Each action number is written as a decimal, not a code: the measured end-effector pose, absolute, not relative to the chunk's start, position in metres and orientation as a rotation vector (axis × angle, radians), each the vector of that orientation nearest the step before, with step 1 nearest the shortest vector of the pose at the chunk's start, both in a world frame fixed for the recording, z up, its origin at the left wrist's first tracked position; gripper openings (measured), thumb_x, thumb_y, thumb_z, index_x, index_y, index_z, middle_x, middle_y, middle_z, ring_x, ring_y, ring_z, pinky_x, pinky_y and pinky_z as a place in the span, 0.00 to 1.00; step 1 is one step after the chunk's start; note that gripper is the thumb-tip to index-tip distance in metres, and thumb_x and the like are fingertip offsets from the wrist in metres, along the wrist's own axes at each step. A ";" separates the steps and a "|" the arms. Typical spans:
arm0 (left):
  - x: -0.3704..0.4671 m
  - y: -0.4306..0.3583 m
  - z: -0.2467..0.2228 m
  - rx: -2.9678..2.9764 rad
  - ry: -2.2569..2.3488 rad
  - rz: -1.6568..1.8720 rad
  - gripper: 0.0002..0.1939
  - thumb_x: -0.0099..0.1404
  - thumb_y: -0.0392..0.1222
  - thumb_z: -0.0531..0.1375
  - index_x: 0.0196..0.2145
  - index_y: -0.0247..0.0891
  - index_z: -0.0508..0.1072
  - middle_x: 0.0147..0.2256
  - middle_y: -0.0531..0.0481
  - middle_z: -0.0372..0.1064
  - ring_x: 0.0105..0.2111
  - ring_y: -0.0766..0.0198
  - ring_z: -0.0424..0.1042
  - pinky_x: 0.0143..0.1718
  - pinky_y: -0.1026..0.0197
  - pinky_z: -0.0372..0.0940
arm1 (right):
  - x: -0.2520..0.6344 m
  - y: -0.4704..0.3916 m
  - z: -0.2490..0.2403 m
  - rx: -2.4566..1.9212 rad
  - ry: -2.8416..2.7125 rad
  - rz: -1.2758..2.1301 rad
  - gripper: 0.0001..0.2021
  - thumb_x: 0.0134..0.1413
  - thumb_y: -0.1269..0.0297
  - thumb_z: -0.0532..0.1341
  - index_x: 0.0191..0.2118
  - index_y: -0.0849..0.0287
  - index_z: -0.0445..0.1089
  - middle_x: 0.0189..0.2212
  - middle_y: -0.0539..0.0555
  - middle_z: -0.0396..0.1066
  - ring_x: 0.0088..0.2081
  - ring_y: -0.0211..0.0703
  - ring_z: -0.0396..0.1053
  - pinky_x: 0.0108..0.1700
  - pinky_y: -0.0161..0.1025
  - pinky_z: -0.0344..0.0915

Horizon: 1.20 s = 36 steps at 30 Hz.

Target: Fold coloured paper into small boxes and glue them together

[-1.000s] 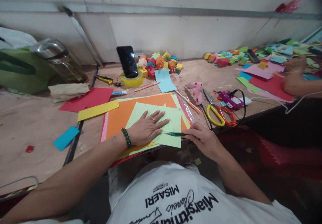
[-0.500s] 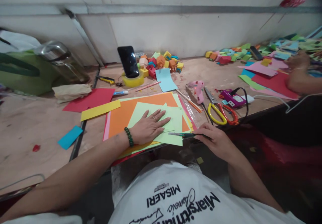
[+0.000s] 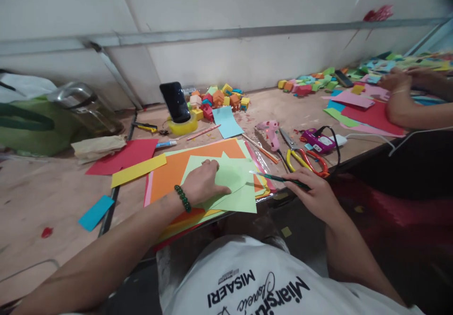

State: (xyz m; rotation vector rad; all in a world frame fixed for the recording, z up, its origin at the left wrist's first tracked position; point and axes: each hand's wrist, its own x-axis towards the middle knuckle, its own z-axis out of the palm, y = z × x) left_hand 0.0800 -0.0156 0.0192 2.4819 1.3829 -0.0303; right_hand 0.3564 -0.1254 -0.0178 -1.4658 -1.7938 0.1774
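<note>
My left hand (image 3: 205,180) rests on light green paper (image 3: 235,203) near the table's front edge. Its fingers are bent and partly hidden from view, with the thumb held apart; nothing shows in its grip. A cut line runs across the green paper, right of the thumb. Orange paper (image 3: 166,183) and other coloured sheets lie in a stack beneath. My right hand (image 3: 313,190) is closed around the dark handle of a craft knife (image 3: 274,177). Its blade points left, over the right part of the green paper; I cannot tell if it touches.
Behind the stack are a phone (image 3: 174,102), yellow tape roll (image 3: 182,125) and folded paper boxes (image 3: 219,99). A pink glue gun (image 3: 271,133), scissors (image 3: 300,158) and purple device (image 3: 316,140) lie to the right. Another person's hands (image 3: 396,81) work among papers at far right.
My left hand has gone from lying flat with spread fingers to bent fingers, thumb out. My right hand has moved the knife slightly up and right. The view has shifted a little.
</note>
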 end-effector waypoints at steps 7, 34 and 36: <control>0.076 -0.011 0.016 2.299 1.187 0.168 0.13 0.59 0.49 0.54 0.22 0.40 0.57 0.24 0.54 0.61 0.26 0.63 0.63 0.27 0.61 0.54 | 0.347 -0.098 -0.029 -1.523 -1.822 0.078 0.10 0.61 0.60 0.56 0.39 0.57 0.73 0.34 0.57 0.71 0.37 0.47 0.70 0.39 0.44 0.68; 0.066 -0.011 -0.004 2.777 0.802 -0.165 0.27 0.72 0.51 0.38 0.66 0.47 0.47 0.68 0.46 0.34 0.67 0.50 0.36 0.62 0.34 0.35 | 0.326 -0.096 -0.031 -1.229 -2.120 0.406 0.10 0.62 0.65 0.56 0.42 0.54 0.75 0.30 0.52 0.65 0.31 0.38 0.67 0.33 0.35 0.66; 0.066 -0.011 -0.003 2.772 0.803 -0.176 0.27 0.72 0.51 0.39 0.66 0.47 0.47 0.68 0.46 0.34 0.67 0.50 0.36 0.62 0.34 0.35 | 0.327 -0.097 -0.033 -1.217 -2.125 0.432 0.11 0.62 0.64 0.55 0.42 0.54 0.75 0.30 0.52 0.65 0.31 0.38 0.67 0.32 0.35 0.66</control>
